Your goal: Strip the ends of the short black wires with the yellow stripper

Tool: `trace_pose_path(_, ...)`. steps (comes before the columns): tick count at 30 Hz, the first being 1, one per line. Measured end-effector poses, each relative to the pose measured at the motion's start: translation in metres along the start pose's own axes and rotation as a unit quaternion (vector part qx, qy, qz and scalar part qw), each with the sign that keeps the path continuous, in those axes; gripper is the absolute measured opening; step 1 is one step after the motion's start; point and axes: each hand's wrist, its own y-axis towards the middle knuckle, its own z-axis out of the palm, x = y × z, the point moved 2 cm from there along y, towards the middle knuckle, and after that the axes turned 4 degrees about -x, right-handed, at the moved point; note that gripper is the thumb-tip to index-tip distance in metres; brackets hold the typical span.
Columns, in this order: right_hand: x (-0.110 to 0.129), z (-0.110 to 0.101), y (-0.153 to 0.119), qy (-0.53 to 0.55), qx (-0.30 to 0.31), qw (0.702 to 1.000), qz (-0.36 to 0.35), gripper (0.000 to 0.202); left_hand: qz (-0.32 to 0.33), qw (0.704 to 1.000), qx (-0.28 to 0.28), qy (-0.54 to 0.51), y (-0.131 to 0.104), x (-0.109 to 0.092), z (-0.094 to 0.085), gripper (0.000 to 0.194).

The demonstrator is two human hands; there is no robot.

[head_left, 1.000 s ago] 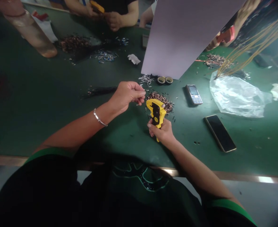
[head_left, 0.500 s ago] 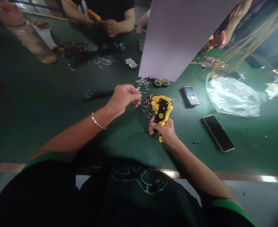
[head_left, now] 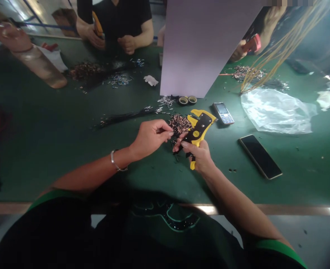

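My left hand (head_left: 153,138) is closed in a pinch, thumb against forefinger, at the near left edge of a pile of short copper-coloured wire pieces (head_left: 179,124). Whatever lies between those fingertips is too small to make out. My right hand (head_left: 200,154) grips a yellow and black wire stripper (head_left: 200,129), its head tilted up and to the right, just right of the pile. Its fingers reach toward my left fingertips. Beyond my left hand lies a bundle of black wires (head_left: 128,116) with bright ends. Small silvery terminals (head_left: 166,101) are heaped behind the pile.
A tall pale panel (head_left: 193,48) rises behind two tape rolls (head_left: 183,101). To the right are a keypad phone (head_left: 223,113), a smartphone (head_left: 260,157) and a clear plastic bag (head_left: 279,112). Across the table, a co-worker's hand (head_left: 96,37) holds an orange-handled tool.
My left hand has moved toward me and slightly right, closer to my right hand. The wire stripper has tilted to the right. The co-worker's hands opposite have moved apart.
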Motion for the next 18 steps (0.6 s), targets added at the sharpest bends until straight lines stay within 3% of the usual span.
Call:
trace_pose_path(8, -0.0039, -0.0066, 0.0016, -0.022, -0.032, 0.998, -0.043, 0.018, -0.03, 0.998, 0.049, -0.03, -0.0058, 0.0074, 0.0077, 0.008)
trace_pose_path(18, -0.0059, -0.006, -0.0005, -0.047, -0.013, 0.997, -0.06, 0.016, -0.042, 0.997, 0.041, -0.056, -0.0099, 0.0101, 0.0095, 0.005)
